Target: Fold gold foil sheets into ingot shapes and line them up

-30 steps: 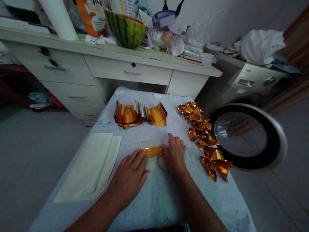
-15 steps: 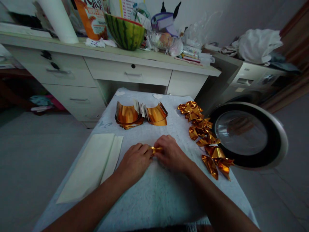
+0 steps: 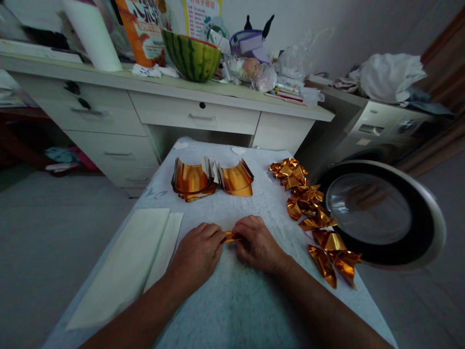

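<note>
Head view: on the tabletop (image 3: 232, 315), right of the pale paper (image 3: 121, 259), I see left hand (image 3: 198, 252) and right hand (image 3: 258, 244) both pinching the gold foil (image 3: 229, 237), now narrower than a second ago; folding seems further along.

Left of the watermelon half (image 3: 191, 58), an orange packet (image 3: 141, 36), then a white roll (image 3: 94, 39); right of it, a purple container (image 3: 247, 44), farther off, a washing machine (image 3: 385, 120).
</note>
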A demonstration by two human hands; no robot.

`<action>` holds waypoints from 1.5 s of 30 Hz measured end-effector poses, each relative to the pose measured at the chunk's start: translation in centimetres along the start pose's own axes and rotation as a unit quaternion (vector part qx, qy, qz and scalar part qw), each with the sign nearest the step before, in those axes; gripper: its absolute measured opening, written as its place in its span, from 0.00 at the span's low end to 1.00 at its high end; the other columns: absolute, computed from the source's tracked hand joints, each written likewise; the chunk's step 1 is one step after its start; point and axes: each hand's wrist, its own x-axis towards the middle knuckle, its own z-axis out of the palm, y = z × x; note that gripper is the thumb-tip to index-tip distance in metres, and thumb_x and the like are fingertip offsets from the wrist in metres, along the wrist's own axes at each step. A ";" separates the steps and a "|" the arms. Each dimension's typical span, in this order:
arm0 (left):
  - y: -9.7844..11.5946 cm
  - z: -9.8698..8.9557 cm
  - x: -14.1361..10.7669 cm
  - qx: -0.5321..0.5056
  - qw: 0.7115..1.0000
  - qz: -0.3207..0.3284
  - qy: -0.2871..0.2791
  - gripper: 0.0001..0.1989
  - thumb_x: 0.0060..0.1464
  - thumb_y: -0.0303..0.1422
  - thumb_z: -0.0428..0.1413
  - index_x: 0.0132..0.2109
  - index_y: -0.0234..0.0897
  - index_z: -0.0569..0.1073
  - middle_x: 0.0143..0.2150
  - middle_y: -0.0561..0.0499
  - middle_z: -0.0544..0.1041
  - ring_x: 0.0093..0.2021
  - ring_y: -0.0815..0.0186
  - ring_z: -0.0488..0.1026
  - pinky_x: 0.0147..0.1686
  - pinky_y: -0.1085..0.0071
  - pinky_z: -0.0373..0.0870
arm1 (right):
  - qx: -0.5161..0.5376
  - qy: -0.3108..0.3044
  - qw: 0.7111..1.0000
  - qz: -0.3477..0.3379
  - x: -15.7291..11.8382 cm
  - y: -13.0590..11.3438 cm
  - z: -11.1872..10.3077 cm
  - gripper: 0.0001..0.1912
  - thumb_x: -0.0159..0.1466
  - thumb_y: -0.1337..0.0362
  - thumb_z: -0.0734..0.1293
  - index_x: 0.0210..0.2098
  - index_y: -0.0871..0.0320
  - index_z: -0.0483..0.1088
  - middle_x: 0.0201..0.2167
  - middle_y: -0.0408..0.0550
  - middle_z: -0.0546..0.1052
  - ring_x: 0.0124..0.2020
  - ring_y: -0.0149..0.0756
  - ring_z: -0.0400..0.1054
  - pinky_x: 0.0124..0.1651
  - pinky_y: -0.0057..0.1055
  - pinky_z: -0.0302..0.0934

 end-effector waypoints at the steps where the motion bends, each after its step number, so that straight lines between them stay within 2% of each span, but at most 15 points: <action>1: -0.2 0.1 0.0 -0.005 1.000 -0.003 0.006 0.11 0.58 0.23 0.52 0.43 0.38 0.77 0.38 0.48 0.76 0.41 0.59 0.72 0.42 0.62 0.71 | 0.003 0.006 1.000 -0.001 0.0 0.1 0.0 0.14 0.56 0.72 0.64 0.43 0.58 0.70 0.40 0.48 0.74 0.43 0.40 0.64 0.48 0.38 0.55; 4: -0.6 0.0 0.1 -0.037 0.998 -0.017 0.037 0.11 0.62 0.24 0.49 0.41 0.38 0.76 0.37 0.49 0.77 0.39 0.61 0.72 0.42 0.63 0.71 | 0.017 0.028 0.999 0.009 0.1 0.1 -0.2 0.15 0.57 0.71 0.65 0.44 0.57 0.69 0.40 0.49 0.74 0.44 0.41 0.64 0.49 0.38 0.56; 7: -0.8 -0.4 0.1 -0.073 0.994 -0.030 0.070 0.11 0.63 0.26 0.49 0.42 0.39 0.76 0.38 0.49 0.78 0.40 0.61 0.73 0.42 0.62 0.70 | 0.053 0.059 0.996 0.032 0.1 0.0 -0.4 0.05 0.63 0.71 0.63 0.37 0.57 0.69 0.36 0.47 0.73 0.40 0.38 0.64 0.46 0.35 0.57; 12: -0.8 -0.8 0.1 -0.040 0.985 -0.052 0.162 0.11 0.61 0.29 0.52 0.39 0.42 0.79 0.50 0.46 0.75 0.49 0.55 0.69 0.48 0.56 0.69 | 0.136 0.103 0.984 0.061 -0.1 -0.1 -0.5 0.04 0.65 0.69 0.64 0.33 0.56 0.68 0.31 0.44 0.72 0.36 0.35 0.65 0.41 0.32 0.59; 16: -0.9 -0.6 0.0 -0.089 0.984 -0.055 0.147 0.12 0.62 0.29 0.49 0.41 0.41 0.78 0.43 0.49 0.77 0.43 0.61 0.74 0.43 0.64 0.73 | 0.174 0.117 0.975 0.073 -0.1 -0.4 -0.4 0.03 0.64 0.69 0.65 0.33 0.55 0.68 0.30 0.43 0.71 0.36 0.35 0.65 0.41 0.32 0.59; 19: -0.8 -0.5 0.0 -0.126 0.980 -0.056 0.145 0.12 0.62 0.27 0.48 0.43 0.40 0.76 0.44 0.50 0.78 0.44 0.63 0.76 0.43 0.67 0.74 | 0.181 0.129 0.973 0.063 0.0 -0.7 -0.5 0.05 0.62 0.71 0.64 0.32 0.55 0.67 0.30 0.43 0.71 0.36 0.35 0.65 0.41 0.31 0.58; 24: -0.4 -0.4 0.3 -0.166 0.973 -0.059 0.152 0.10 0.60 0.26 0.49 0.45 0.40 0.74 0.45 0.49 0.78 0.46 0.62 0.76 0.47 0.64 0.74 | 0.167 0.142 0.974 0.052 0.0 -0.8 -0.6 0.08 0.57 0.75 0.62 0.32 0.55 0.66 0.31 0.43 0.70 0.38 0.36 0.64 0.43 0.33 0.58; 28: 0.2 -0.5 0.5 -0.185 0.969 -0.049 0.158 0.12 0.58 0.28 0.52 0.49 0.41 0.70 0.54 0.46 0.73 0.55 0.59 0.71 0.56 0.57 0.70 | 0.125 0.148 0.980 0.042 0.0 -1.0 -0.6 0.08 0.57 0.73 0.63 0.34 0.55 0.67 0.36 0.46 0.71 0.41 0.39 0.64 0.46 0.36 0.58; 32: 0.2 -0.5 0.5 -0.192 0.968 -0.047 0.154 0.08 0.58 0.27 0.52 0.44 0.40 0.70 0.58 0.45 0.68 0.60 0.58 0.67 0.58 0.56 0.67 | 0.071 0.150 0.985 0.041 0.1 -1.2 -0.4 0.11 0.57 0.75 0.63 0.35 0.54 0.68 0.39 0.46 0.70 0.44 0.39 0.62 0.47 0.36 0.57; 35: -0.1 -0.3 0.5 -0.184 0.973 -0.061 0.124 0.06 0.56 0.25 0.51 0.40 0.40 0.68 0.58 0.45 0.67 0.60 0.59 0.67 0.58 0.58 0.67 | 0.039 0.135 0.990 0.029 0.2 -1.1 0.0 0.10 0.57 0.77 0.64 0.33 0.55 0.69 0.38 0.45 0.71 0.44 0.38 0.61 0.47 0.36 0.55; 39: -0.6 0.0 0.4 -0.146 0.986 -0.064 0.047 0.07 0.53 0.22 0.51 0.36 0.39 0.68 0.54 0.45 0.69 0.55 0.58 0.70 0.53 0.59 0.71 | 0.004 0.051 0.999 0.010 0.1 -0.8 0.3 0.08 0.60 0.75 0.65 0.34 0.56 0.70 0.38 0.46 0.72 0.43 0.39 0.61 0.48 0.36 0.54; 42: -0.8 0.0 0.2 -0.084 0.995 -0.043 0.034 0.07 0.52 0.22 0.53 0.35 0.38 0.70 0.53 0.43 0.71 0.58 0.53 0.67 0.58 0.51 0.65 | -0.004 -0.010 1.000 0.000 0.0 -0.9 0.0 0.05 0.62 0.72 0.65 0.36 0.56 0.71 0.37 0.46 0.73 0.43 0.39 0.61 0.48 0.37 0.54; 45: -0.7 -0.2 -0.1 -0.022 0.998 -0.040 0.047 0.09 0.50 0.22 0.54 0.37 0.39 0.73 0.57 0.44 0.70 0.61 0.47 0.61 0.60 0.41 0.57 | -0.009 -0.035 0.999 -0.002 0.0 -1.1 -0.3 0.04 0.62 0.70 0.66 0.37 0.56 0.71 0.37 0.46 0.73 0.43 0.40 0.61 0.47 0.37 0.54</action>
